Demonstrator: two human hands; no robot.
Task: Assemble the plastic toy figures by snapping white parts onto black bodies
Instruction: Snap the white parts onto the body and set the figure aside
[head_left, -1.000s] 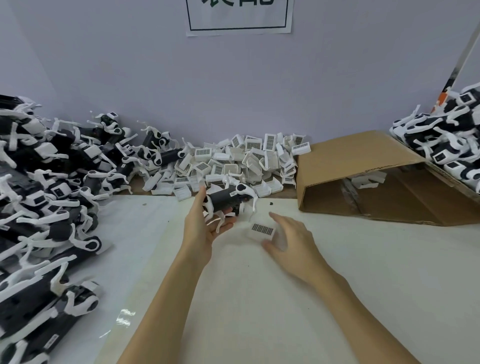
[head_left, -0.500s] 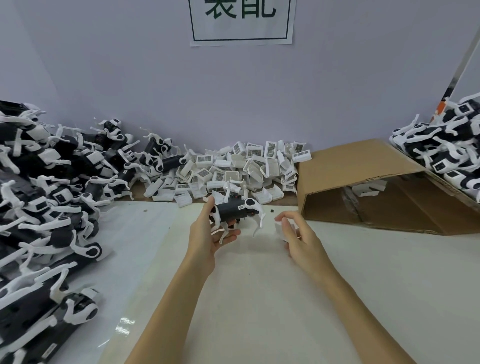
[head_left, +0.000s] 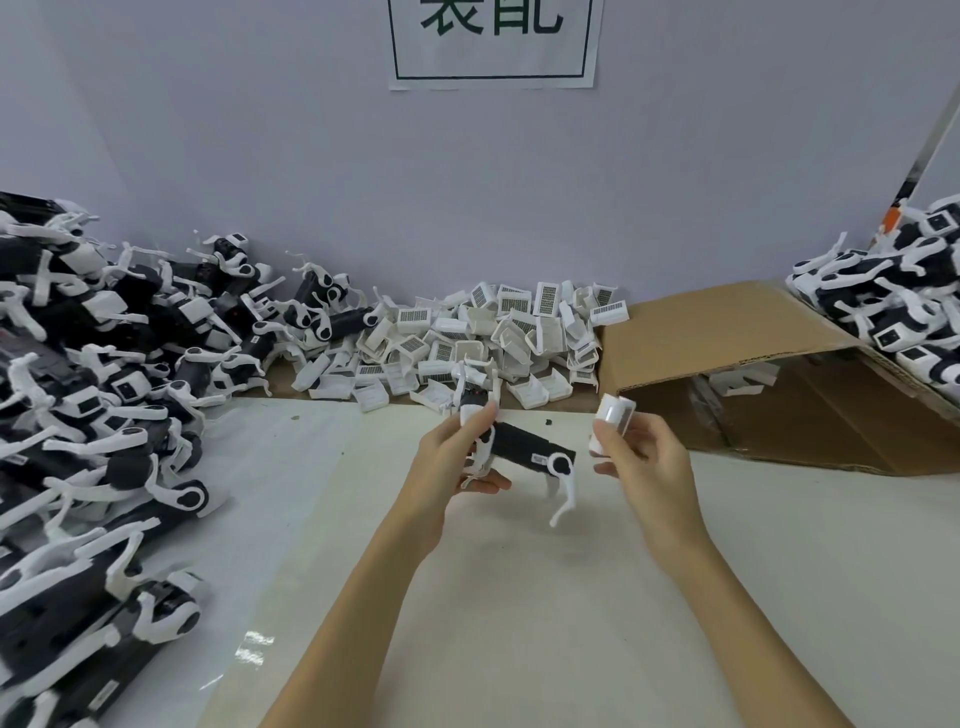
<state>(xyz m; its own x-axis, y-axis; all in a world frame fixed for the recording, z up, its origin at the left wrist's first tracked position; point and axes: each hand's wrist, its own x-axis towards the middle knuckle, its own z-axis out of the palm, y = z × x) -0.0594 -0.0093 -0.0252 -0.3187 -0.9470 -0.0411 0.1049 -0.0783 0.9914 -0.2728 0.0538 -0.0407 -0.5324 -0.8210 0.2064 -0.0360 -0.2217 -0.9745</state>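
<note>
While left hand (head_left: 457, 457) grips black body (head_left: 524, 444) at far end, bare end faces right; right hand (head_left: 631, 457) pinches white part (head_left: 614, 414) just beside, likely readying snap-on.

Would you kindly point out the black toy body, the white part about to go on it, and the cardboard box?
black toy body (head_left: 524, 447), head view, on its black top face.
white part (head_left: 615, 414), head view, on its rounded outer shell.
cardboard box (head_left: 727, 332), head view, on its top flap.

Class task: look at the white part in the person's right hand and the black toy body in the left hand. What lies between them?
Nothing: in the head view an open gap separates the white part in the right hand from the black body in the left hand; behind it only bare table.
</note>
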